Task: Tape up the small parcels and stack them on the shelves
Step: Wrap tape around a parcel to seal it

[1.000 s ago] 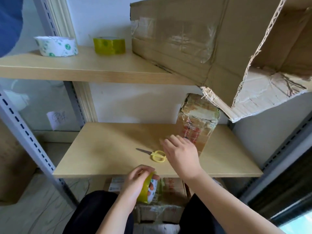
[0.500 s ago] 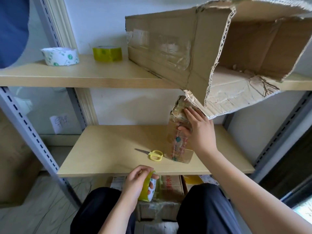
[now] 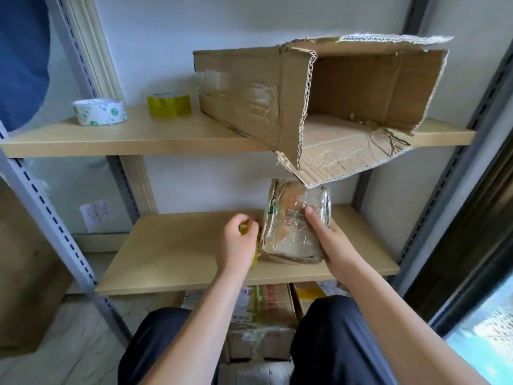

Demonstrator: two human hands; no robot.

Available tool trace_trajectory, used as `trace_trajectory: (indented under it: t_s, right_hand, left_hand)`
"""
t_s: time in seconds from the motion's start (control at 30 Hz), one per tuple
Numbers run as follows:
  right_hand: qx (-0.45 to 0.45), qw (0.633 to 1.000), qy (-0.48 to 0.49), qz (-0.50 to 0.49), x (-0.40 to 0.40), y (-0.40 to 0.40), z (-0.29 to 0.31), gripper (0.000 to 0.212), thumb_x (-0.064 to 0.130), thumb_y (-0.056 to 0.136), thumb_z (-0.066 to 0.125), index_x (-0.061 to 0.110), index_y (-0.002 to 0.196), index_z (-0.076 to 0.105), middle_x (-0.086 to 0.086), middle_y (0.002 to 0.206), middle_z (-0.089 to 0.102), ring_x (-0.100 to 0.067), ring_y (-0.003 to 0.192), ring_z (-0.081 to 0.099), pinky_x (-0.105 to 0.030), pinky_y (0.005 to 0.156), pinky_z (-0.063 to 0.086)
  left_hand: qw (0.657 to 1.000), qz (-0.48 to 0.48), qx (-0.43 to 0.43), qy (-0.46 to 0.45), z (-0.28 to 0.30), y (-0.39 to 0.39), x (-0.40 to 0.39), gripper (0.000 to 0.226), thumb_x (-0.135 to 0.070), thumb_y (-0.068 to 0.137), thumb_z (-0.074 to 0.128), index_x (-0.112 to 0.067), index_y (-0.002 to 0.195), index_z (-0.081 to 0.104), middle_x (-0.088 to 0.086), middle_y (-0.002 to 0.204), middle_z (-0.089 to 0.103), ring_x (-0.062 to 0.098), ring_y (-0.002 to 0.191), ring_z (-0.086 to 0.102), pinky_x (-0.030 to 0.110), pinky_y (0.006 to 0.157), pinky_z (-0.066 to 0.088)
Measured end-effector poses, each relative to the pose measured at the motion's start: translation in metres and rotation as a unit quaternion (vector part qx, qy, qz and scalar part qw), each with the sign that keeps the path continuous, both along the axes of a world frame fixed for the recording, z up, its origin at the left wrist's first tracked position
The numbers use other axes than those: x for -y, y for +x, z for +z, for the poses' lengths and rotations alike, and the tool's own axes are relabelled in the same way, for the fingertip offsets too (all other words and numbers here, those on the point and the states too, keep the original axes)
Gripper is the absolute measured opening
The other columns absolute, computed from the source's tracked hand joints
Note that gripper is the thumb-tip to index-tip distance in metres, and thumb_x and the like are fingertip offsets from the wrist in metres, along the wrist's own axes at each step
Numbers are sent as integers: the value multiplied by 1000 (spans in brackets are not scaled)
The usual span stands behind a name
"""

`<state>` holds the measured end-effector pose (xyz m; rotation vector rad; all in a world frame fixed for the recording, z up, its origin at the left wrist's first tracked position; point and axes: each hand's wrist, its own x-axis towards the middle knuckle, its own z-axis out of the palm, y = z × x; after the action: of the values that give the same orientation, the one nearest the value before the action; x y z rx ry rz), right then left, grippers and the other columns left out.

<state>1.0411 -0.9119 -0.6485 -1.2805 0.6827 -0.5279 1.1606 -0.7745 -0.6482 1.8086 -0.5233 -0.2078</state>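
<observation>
Now the right hand grips the small parcel upright on the lower shelf. Just beside it, the left hand curls round a yellow tape roll

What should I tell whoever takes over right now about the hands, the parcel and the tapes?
Left hand grips a yellow tape roll beside the parcel. Right hand holds the small tape-wrapped cardboard parcel, which stands on the lower wooden shelf.
Upper wooden shelf carries a white green-printed tape roll, a second yellow tape roll and a big torn open carton.
Done: parcel already shows clear tape.
Left: finish taping it, stack it; more boxes lie below.
</observation>
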Motion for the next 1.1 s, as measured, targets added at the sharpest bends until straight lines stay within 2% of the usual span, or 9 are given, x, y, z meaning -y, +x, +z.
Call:
trace_trajectory:
  t_s: [0.1,0.23,0.33,0.57,0.63,0.7,0.8,0.97,1.1]
  right_hand:
    - [27,999,13,12,-14,-12,4,58,48,78,74,19,127,59,-3,106,76,-21,97,73,-40,90,57]
    - [-16,993,87,73,-33,-40,16,59,49,74,75,12,119,65,-9,106,76,-24,94,74,-38,82,59]
    - [-100,982,128,100,-60,-61,4,63,51,71,77,8,116,67,-10,103,76,-24,88,75,-36,75,61]
    - [-198,965,123,122,-112,-75,-43,73,63,58,76,17,114,66,-8,103,76,-28,96,73,-52,93,55]
    - [-225,968,27,107,-116,-71,-42,66,64,70,73,17,116,66,-4,105,76,-25,96,73,-48,92,57]
    - [-254,948,-179,64,-116,-66,-34,62,57,83,67,17,130,59,0,123,68,-20,108,67,-38,98,53]
    - [-131,908,-399,-10,-123,-59,-5,58,49,90,62,23,140,52,8,131,58,-9,113,59,-31,95,53]
    - [-17,878,-476,48,-147,-35,20,46,56,80,69,28,117,68,17,96,62,0,85,62,-12,71,50]
    - [28,873,-484,-51,-152,-26,18,12,21,81,80,25,92,78,13,79,65,-2,76,63,-10,65,47]
  left_hand:
    - [1000,-10,-6,19,9,-15,-24,23,-22,99,54,-36,80,56,-5,83,65,13,63,62,37,62,57]
    - [998,-25,-60,7,23,-36,-68,15,-17,95,58,-23,87,69,5,82,66,17,62,59,38,55,58]
    - [989,-51,-106,93,19,-53,-104,11,-21,92,61,-21,88,72,2,73,64,17,51,58,35,53,56]
    - [965,-86,-155,193,-6,-69,-154,15,-16,96,58,-11,91,71,5,76,63,13,42,58,25,44,47]
    - [971,-85,-149,169,-3,-65,-159,16,-15,98,55,-8,93,69,6,76,68,14,46,62,25,43,45]
    - [979,-89,-143,119,8,-61,-162,20,-16,102,49,-6,96,65,11,76,74,19,53,66,24,44,40]
    - [984,-129,-115,51,27,-56,-161,34,-25,106,38,-6,96,64,14,75,74,26,54,62,27,50,41]
    - [979,-189,-65,33,49,-58,-150,52,-35,108,23,-13,93,67,9,65,70,24,50,60,25,46,42]
    - [977,-203,-28,61,59,-62,-142,37,-23,103,31,-14,92,65,0,64,68,17,52,59,28,52,47]
